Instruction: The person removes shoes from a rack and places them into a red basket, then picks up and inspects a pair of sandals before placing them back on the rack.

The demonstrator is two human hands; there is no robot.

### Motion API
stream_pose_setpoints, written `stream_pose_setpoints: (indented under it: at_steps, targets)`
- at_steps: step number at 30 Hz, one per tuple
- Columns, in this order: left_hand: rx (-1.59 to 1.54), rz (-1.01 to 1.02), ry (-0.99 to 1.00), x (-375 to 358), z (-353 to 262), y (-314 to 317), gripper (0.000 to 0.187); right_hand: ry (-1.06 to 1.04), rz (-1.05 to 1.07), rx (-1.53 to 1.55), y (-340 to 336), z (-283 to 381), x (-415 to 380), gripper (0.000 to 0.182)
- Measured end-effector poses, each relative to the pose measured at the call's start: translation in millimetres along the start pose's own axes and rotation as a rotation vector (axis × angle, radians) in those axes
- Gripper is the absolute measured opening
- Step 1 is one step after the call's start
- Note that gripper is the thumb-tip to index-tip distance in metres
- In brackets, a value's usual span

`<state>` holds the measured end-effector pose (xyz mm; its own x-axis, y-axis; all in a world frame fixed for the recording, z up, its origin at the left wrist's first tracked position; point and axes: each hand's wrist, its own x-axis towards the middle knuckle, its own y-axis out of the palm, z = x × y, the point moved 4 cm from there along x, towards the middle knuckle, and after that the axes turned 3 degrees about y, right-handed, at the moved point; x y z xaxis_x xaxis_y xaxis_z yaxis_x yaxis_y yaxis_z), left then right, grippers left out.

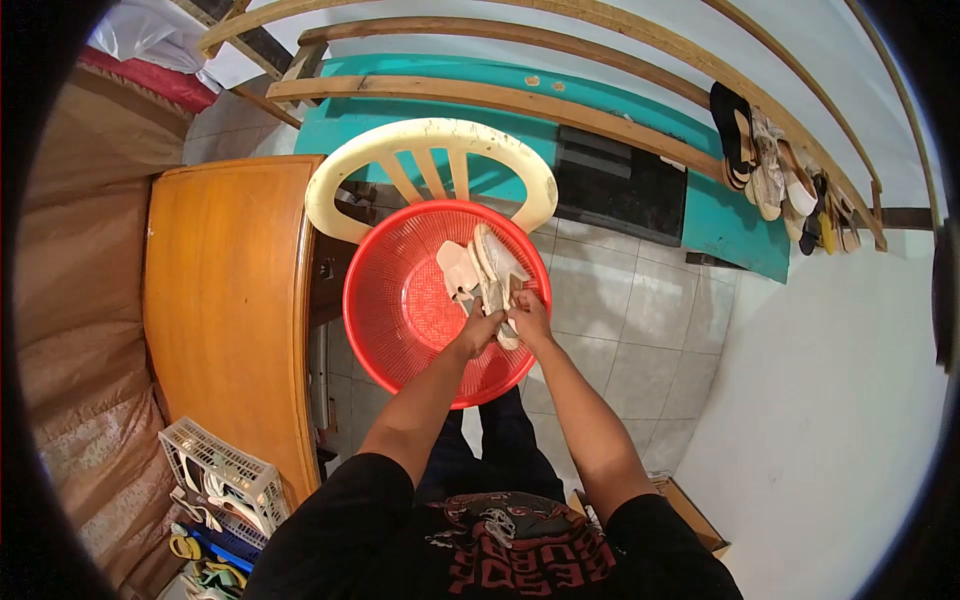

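Over round red perforated plastic basket (400, 310), resting on seat of cream plastic chair (430, 135), just right of orange-brown wooden table (225, 300). Left hand (480, 328) curled shut on heel end of pale beige shoe (497, 270), forearm angled up from lower left. Right hand (530, 315) closed on same shoe, pressed against left hand, forearm rising from lower right. Second beige shoe (457, 270) lies flat just left, inside basket. Judgement: keep both hands low inside rim, grip firm at heel, wrists straight so shoe stays above basket floor.
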<state>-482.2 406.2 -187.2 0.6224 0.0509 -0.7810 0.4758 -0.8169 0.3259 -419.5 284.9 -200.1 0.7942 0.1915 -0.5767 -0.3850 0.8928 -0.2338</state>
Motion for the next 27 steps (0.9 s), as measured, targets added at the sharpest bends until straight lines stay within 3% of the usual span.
stream_pose_setpoints:
  at_steps: [5, 7, 8, 9, 11, 12, 13, 15, 16, 19, 21, 23, 24, 25, 27]
  targets:
    - [-0.058, 0.089, 0.175, -1, 5, -7, 0.067, 0.087, 0.020, 0.142, -11, 41, -22, 0.022]
    - [-0.121, 0.109, 0.195, -6, 8, -12, 0.066, -0.106, 0.020, -0.062, -9, 42, -29, 0.026]
    - [-0.181, 0.133, 0.205, -13, 8, -14, 0.066, -0.165, -0.020, 0.022, -6, 41, -36, 0.045]
    - [-0.182, 0.129, 0.220, -31, -2, -13, 0.066, -0.178, -0.013, 0.023, -5, 50, -48, 0.045]
    - [-0.173, 0.142, 0.188, -73, -32, -5, 0.069, -0.097, -0.066, 0.529, -11, 78, -71, 0.065]
    - [-0.107, 0.236, 0.206, -88, -44, -1, 0.073, -0.101, 0.106, 0.582, -16, 94, -79, 0.078]
    - [-0.090, 0.232, 0.225, -102, -53, 0, 0.073, -0.120, 0.116, 0.598, -28, 109, -81, 0.078]
    - [0.096, 0.265, 0.319, -128, -69, 4, 0.073, 0.019, 0.598, 0.510, -30, 129, -90, 0.075]
    - [0.130, 0.306, 0.372, -133, -68, -3, 0.070, -0.007, 0.667, 0.454, -35, 136, -92, 0.070]
    - [0.075, 0.354, 0.131, -180, -94, 4, 0.069, -0.066, 0.644, 0.358, -55, 188, -127, 0.064]
    - [0.208, 0.479, 0.252, -183, -96, -2, 0.068, -0.045, 0.683, 0.276, -63, 189, -127, 0.059]
    - [-0.112, 0.449, 0.237, -198, -105, -2, 0.072, 0.082, 0.734, 0.370, -61, 210, -146, 0.047]
    - [-0.123, 0.357, 0.099, -212, -116, 4, 0.081, 0.057, 0.718, 0.427, -58, 214, -148, 0.050]
    - [-0.125, 0.349, 0.108, -221, -120, 7, 0.081, 0.053, 0.729, 0.424, -54, 218, -152, 0.050]
    - [0.075, 0.307, 0.284, -227, -131, 13, 0.077, -0.033, 0.628, 0.428, -56, 233, -152, 0.051]
